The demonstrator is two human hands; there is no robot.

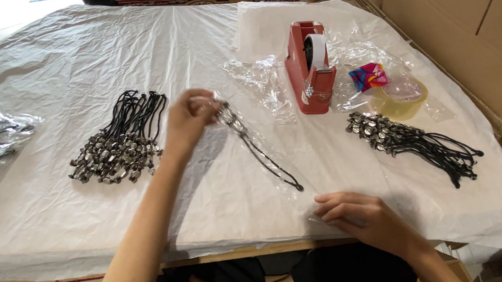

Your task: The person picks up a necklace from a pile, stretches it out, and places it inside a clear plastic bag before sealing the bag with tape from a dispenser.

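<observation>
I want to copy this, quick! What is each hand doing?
Left hand: closed, pinching the beaded end of a black cord.
Right hand: fingers curled, resting on the white sheet; whether it holds anything cannot be told.
</observation>
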